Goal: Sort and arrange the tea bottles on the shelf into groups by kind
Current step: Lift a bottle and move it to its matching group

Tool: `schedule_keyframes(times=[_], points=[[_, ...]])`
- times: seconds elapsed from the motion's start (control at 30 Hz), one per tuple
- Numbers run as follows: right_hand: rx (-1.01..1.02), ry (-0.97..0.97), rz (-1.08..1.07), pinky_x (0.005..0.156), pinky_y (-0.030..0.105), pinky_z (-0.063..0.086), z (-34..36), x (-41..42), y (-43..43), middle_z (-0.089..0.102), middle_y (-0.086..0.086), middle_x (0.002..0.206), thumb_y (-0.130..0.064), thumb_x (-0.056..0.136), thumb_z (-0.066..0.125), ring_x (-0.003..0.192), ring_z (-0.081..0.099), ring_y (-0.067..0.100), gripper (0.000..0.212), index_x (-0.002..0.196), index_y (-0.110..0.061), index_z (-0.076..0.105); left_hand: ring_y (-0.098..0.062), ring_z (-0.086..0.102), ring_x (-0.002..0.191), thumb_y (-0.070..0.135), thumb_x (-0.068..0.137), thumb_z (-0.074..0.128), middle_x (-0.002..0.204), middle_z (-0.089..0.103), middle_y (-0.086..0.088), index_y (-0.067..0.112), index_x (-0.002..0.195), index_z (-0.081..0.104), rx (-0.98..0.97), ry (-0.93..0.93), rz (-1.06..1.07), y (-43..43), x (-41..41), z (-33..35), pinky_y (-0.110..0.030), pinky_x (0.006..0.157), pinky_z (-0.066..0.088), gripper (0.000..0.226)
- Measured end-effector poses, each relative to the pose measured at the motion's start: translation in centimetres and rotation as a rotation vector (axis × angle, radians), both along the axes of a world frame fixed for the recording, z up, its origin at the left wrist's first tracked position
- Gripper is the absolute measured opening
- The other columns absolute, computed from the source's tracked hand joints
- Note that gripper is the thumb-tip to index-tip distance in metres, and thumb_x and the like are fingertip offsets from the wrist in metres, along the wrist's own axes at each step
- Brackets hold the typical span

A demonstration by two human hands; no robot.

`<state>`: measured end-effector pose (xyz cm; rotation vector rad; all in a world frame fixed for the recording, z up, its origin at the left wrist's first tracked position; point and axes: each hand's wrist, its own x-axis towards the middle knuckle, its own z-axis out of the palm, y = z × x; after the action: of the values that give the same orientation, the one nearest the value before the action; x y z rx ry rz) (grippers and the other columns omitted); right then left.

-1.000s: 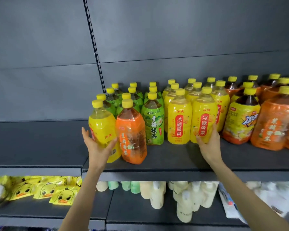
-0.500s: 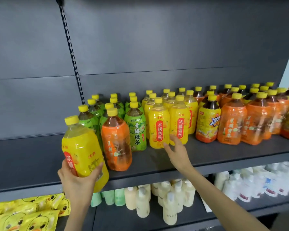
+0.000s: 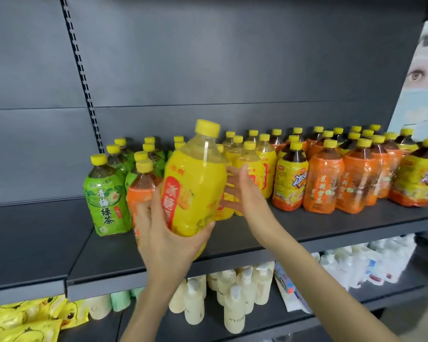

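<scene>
My left hand point(image 3: 168, 240) grips a yellow pear-drink bottle point(image 3: 195, 178) from below and holds it tilted above the dark shelf point(image 3: 257, 245). My right hand point(image 3: 245, 193) is open, its fingers against the standing yellow bottles point(image 3: 265, 166) behind. Green-tea bottles point(image 3: 106, 196) stand in a group at the left. One orange jasmine-tea bottle point(image 3: 141, 191) stands beside them, partly hidden by the held bottle. More orange bottles point(image 3: 321, 183) and yellow-and-orange iced-tea bottles point(image 3: 289, 183) stand to the right.
A slotted upright point(image 3: 84, 80) splits the grey back panel. The lower shelf holds white pump bottles point(image 3: 235, 314), yellow duck-print packs point(image 3: 27, 319) at the left and white pouches point(image 3: 371, 265) at the right. A poster point(image 3: 423, 77) hangs at the right edge.
My left hand has carried the yellow bottle from the left end of the shelf rightward and upward, in front of the orange bottle. My right hand stays at the yellow group.
</scene>
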<state>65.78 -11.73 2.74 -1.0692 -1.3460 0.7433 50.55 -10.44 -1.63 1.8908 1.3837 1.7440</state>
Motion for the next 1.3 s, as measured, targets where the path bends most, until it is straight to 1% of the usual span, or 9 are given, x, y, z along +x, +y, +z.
schedule_keyframes(times=[0.1,0.23,0.33,0.47,0.63,0.83,0.93,1.07,1.3], points=[[0.068,0.006,0.002,0.094,0.022,0.047,0.6,0.9,-2.2,0.041,-0.029,0.132,-0.087,0.062,0.043,0.122,0.045,-0.007,0.073,0.126,-0.055,0.029,-0.014,0.039,0.108,0.063,0.047,0.069,0.111,0.035,0.007,0.031,0.138,0.029,0.033,0.1,-0.058,-0.1,3.1,-0.9,-0.03,0.074,0.036,0.104],[0.111,0.06,-0.154,0.077,0.012,0.05,-1.3,3.0,-3.4,0.042,-0.024,0.125,-0.042,0.065,0.07,0.105,0.051,-0.016,0.084,0.132,-0.043,0.02,-0.012,0.038,0.103,0.067,0.053,0.063,0.108,0.033,0.008,0.031,0.138,0.027,0.041,0.185,-0.158,-0.2,7.0,-2.6,-0.026,0.061,0.038,0.1],[0.142,0.093,-0.288,0.074,0.012,0.051,-2.7,5.3,-3.0,0.044,-0.025,0.119,-0.036,0.063,0.074,0.1,0.051,-0.019,0.076,0.121,-0.05,0.027,-0.011,0.037,0.103,0.072,0.053,0.058,0.108,0.031,0.01,0.033,0.138,0.025,0.0,0.215,-0.19,0.2,9.7,-3.8,-0.027,0.06,0.042,0.099],[0.152,0.063,-0.359,0.084,0.026,0.054,-3.1,9.1,-1.5,0.049,-0.02,0.121,-0.04,0.064,0.075,0.112,0.054,0.002,0.07,0.118,-0.052,0.032,-0.011,0.035,0.114,0.081,0.052,0.054,0.118,0.028,0.011,0.034,0.138,0.017,-0.078,0.282,-0.23,1.4,13.5,-4.0,-0.032,0.072,0.05,0.105],[0.167,-0.09,-0.439,0.091,0.035,0.053,-2.4,14.9,1.6,0.05,-0.026,0.117,-0.044,0.064,0.076,0.11,0.053,-0.005,0.073,0.125,-0.044,0.035,-0.005,0.024,0.124,0.085,0.069,0.033,0.139,0.028,0.008,0.029,0.149,0.013,-0.003,0.489,-0.417,5.5,16.0,-2.1,-0.028,0.104,0.033,0.099],[0.135,-0.307,-0.424,0.094,0.043,0.05,-4.1,20.0,5.2,0.049,-0.016,0.13,-0.065,0.062,0.074,0.119,0.05,0.006,0.078,0.128,-0.052,0.033,-0.017,0.025,0.132,0.05,0.093,0.043,0.145,0.03,-0.007,0.015,0.149,0.021,0.146,0.423,-0.218,11.3,19.5,1.8,-0.03,0.105,0.029,0.07],[0.121,-0.313,-0.397,0.096,0.04,0.049,-5.3,21.1,6.3,0.045,-0.015,0.133,-0.064,0.068,0.07,0.121,0.047,0.004,0.078,0.132,-0.048,0.03,-0.025,0.025,0.136,0.043,0.091,0.053,0.149,0.024,-0.012,0.013,0.15,0.012,0.077,0.501,-0.118,14.0,21.0,2.6,-0.033,0.106,0.031,0.078],[0.136,-0.458,-0.487,0.09,0.01,0.031,-5.8,21.4,6.7,0.025,-0.014,0.119,-0.066,0.064,0.064,0.111,0.03,-0.001,0.086,0.136,-0.051,0.018,-0.029,0.033,0.135,0.053,0.083,0.06,0.148,0.03,-0.015,0.012,0.151,0.002,-0.034,0.56,-0.003,15.4,22.6,2.6,-0.037,0.104,0.036,0.098],[0.19,-0.454,-0.412,0.097,0.022,0.038,-7.3,22.5,6.9,0.033,-0.02,0.121,-0.056,0.072,0.069,0.118,0.036,-0.006,0.082,0.138,-0.041,0.023,-0.028,0.042,0.125,0.047,0.084,0.063,0.139,0.044,-0.012,0.013,0.149,-0.013,-0.038,0.538,0.083,15.4,22.8,2.7,-0.038,0.092,0.046,0.105]])
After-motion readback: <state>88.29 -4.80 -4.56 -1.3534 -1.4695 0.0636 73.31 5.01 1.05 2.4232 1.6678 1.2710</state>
